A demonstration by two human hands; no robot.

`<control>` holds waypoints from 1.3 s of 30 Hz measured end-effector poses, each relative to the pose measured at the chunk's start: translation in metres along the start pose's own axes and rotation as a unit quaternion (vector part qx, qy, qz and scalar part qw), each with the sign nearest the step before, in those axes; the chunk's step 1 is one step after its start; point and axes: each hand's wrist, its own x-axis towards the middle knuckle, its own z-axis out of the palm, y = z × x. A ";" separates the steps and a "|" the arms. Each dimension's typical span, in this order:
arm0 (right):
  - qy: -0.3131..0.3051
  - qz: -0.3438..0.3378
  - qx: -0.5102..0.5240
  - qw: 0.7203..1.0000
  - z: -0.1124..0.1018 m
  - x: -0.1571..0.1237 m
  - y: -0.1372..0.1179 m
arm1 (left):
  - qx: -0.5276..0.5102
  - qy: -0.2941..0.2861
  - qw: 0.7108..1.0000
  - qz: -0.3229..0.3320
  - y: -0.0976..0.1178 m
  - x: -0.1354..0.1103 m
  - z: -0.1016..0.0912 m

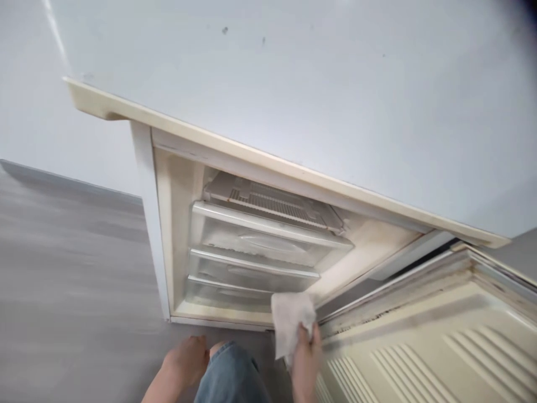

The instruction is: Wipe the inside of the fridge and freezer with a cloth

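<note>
My right hand (306, 358), a little blurred, pinches a white cloth (290, 322) that hangs down in front of the lower right corner of an open freezer compartment (178, 184). Beside that hand stands the swung-out freezer door (419, 336), cream inside with raised ribs and dark stains along its gasket (377, 316). My left hand (187, 358) is curled closed next to my knee, with nothing visible in it. Inside the compartment are several clear drawers (268, 243), stacked under a slatted shelf (272, 198).
Above the opening lies the white appliance top (293, 84) with a projecting cream edge (251, 148) and a few dark specks. Grey floor (75, 280) stretches to the left. My knee in blue denim (230, 375) is close to the opening's lower edge.
</note>
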 end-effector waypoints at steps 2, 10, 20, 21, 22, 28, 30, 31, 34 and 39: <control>0.146 -0.027 0.087 0.985 -0.029 0.006 -0.050 | 0.005 -0.005 1.000 0.003 0.002 0.004 -0.002; 0.304 -0.427 -0.171 0.835 -0.052 0.142 -0.162 | 0.022 -0.014 0.999 0.019 0.013 0.004 -0.005; 0.260 -0.269 -0.261 0.890 -0.002 0.136 -0.075 | 0.024 -0.020 0.999 0.010 0.004 0.007 0.002; 0.247 -0.274 -0.272 0.889 0.003 0.130 -0.063 | 0.025 -0.022 0.999 0.012 0.004 0.008 0.003; 0.225 -0.275 -0.284 0.891 0.009 0.123 -0.051 | 0.026 -0.024 0.999 0.013 0.004 0.009 0.004; 0.092 -0.203 -0.317 0.922 0.039 0.087 0.015 | 0.031 -0.030 0.999 0.020 0.007 0.012 0.008; 0.057 -0.175 -0.329 0.926 0.047 0.074 0.033 | 0.032 -0.036 0.999 0.020 0.007 0.012 0.009; 0.031 -0.162 -0.340 0.926 0.051 0.067 0.043 | 0.031 -0.037 0.999 0.022 0.007 0.012 0.009; -0.047 -0.134 -0.386 0.911 0.063 0.049 0.070 | 0.027 -0.032 0.999 0.022 0.004 0.012 0.012; -0.118 -0.111 -0.466 0.870 0.080 0.028 0.100 | 0.025 -0.024 0.999 0.007 -0.001 0.011 0.017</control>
